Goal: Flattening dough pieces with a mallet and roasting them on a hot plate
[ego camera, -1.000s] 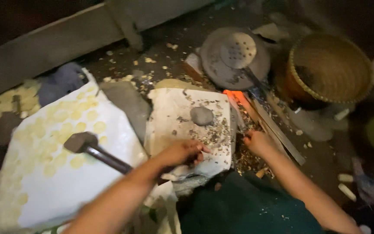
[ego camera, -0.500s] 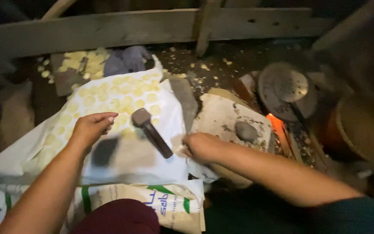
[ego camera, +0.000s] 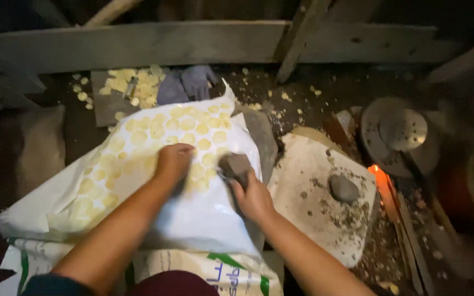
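A white sack sheet lies spread before me, covered with several flattened pale yellow discs. My left hand rests on the sheet among the discs, fingers curled down. My right hand grips the handle of a dark hammer, whose head sits at the sheet's right edge. To the right lies a flat white slab with a small grey stone and dark crumbs on it.
A second printed sack lies under the sheet near me. A board with more yellow discs and a grey cloth sit at the back. Round metal lids, a glowing ember and wooden beams are around.
My view swung left from the slab to the sheet. My right hand took hold of the hammer that lay on the sheet. My left hand moved onto the discs.
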